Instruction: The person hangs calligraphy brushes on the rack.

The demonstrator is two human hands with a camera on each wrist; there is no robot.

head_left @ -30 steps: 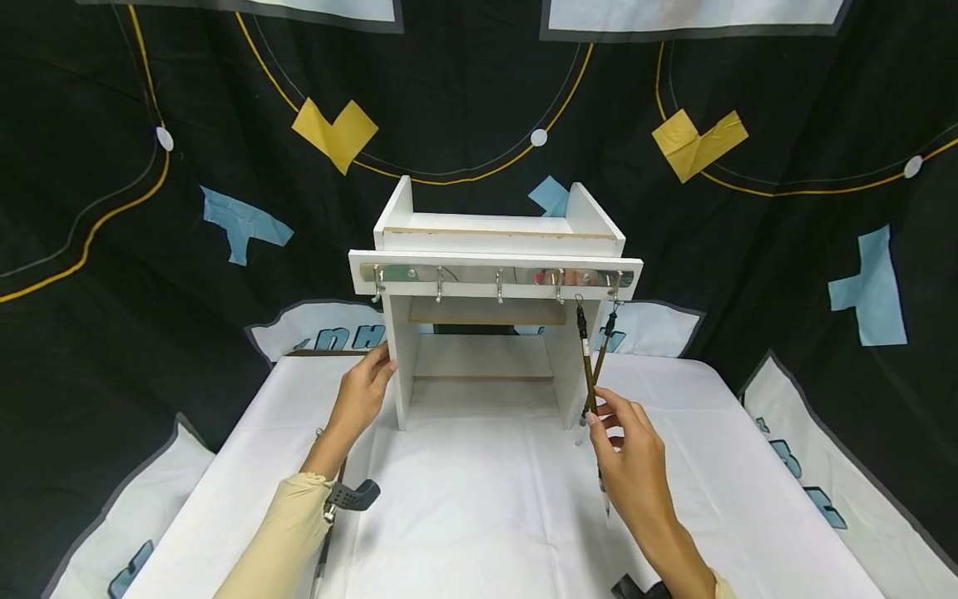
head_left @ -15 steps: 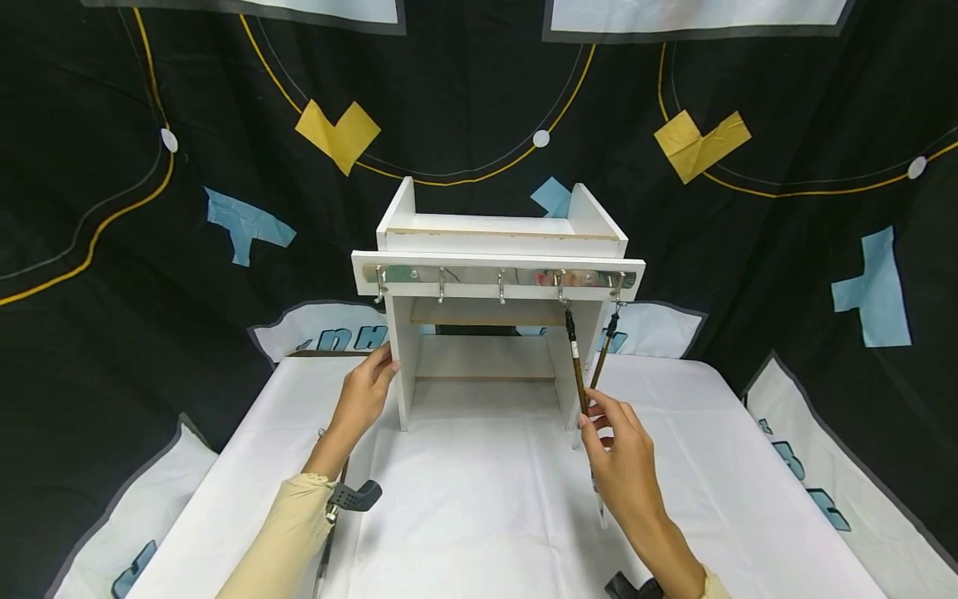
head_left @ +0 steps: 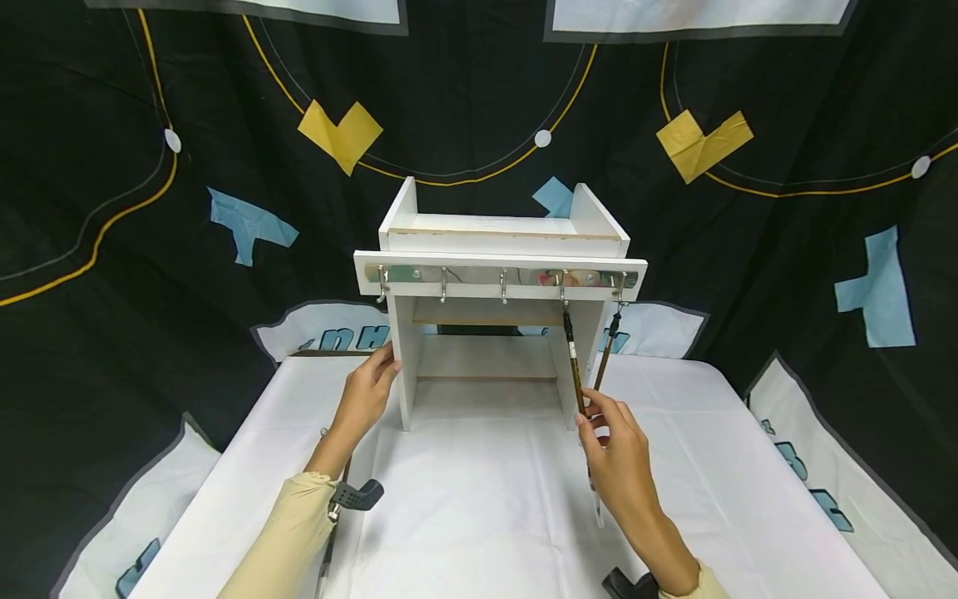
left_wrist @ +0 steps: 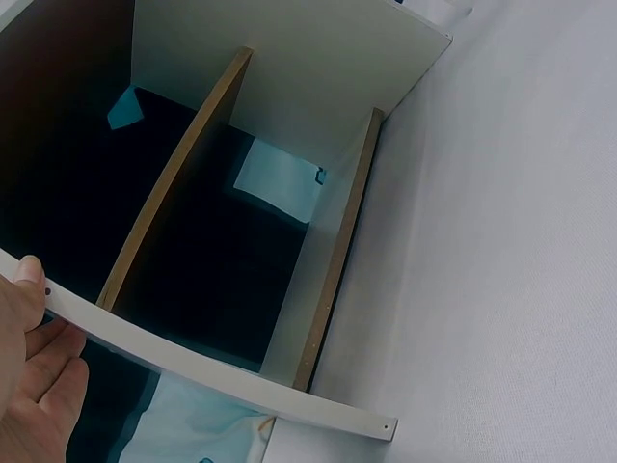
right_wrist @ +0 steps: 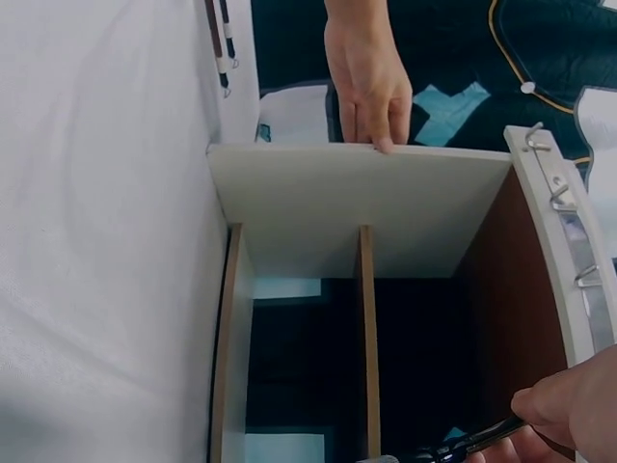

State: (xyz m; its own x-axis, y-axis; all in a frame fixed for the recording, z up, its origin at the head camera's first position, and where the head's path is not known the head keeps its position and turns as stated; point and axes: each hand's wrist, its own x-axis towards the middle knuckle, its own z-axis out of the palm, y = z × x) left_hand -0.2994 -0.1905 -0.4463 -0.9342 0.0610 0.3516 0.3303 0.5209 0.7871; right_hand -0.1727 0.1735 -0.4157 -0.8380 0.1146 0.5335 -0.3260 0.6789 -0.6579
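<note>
A white wooden shelf (head_left: 505,241) stands on the table, with a metal strip of several hooks (head_left: 503,287) across its front. My left hand (head_left: 362,399) holds the edge of its left side panel, thumb on one face and fingers on the other in the left wrist view. With my right hand (head_left: 621,457) I pinch a brown-handled calligraphy brush (head_left: 573,366). Its top end meets the hook second from the right; whether the loop is caught there is too small to tell. A similar brush (head_left: 606,358) hangs from the rightmost hook. My right hand covers its lower part.
More brushes (right_wrist: 222,48) with wire loops lie on the white tabletop (head_left: 464,516), left of the shelf and partly under my left forearm. Behind the shelf hangs a black cloth (head_left: 479,100) with yellow and blue patches.
My right hand has moved slightly left with the brush, whose top has shifted from between the two rightmost hooks to the second from the right. My left hand stays on the panel.
</note>
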